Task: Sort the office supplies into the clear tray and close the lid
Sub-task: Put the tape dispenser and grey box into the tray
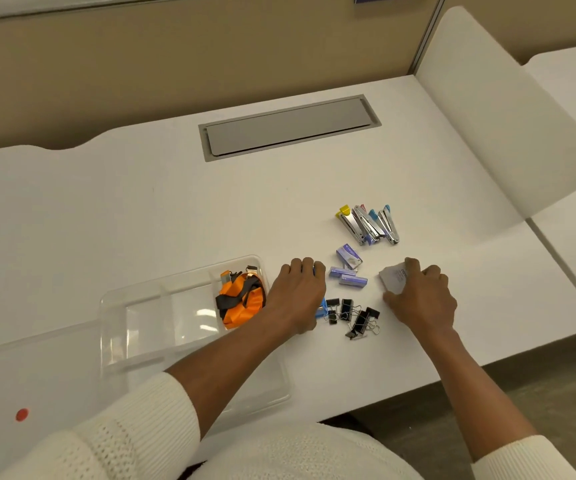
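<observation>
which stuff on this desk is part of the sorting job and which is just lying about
Part of the job:
clear tray
orange strap in the tray
staplers
staple boxes
binder clips
cards under the right hand

Just there:
grey cable hatch
red dot

Bright, even overhead light; soft shadows; glare on clear tray point(148, 306); edges bowed.

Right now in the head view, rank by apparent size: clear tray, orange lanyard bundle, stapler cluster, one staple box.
1. clear tray
2. orange lanyard bundle
3. stapler cluster, looks close to the bundle
4. staple box
</observation>
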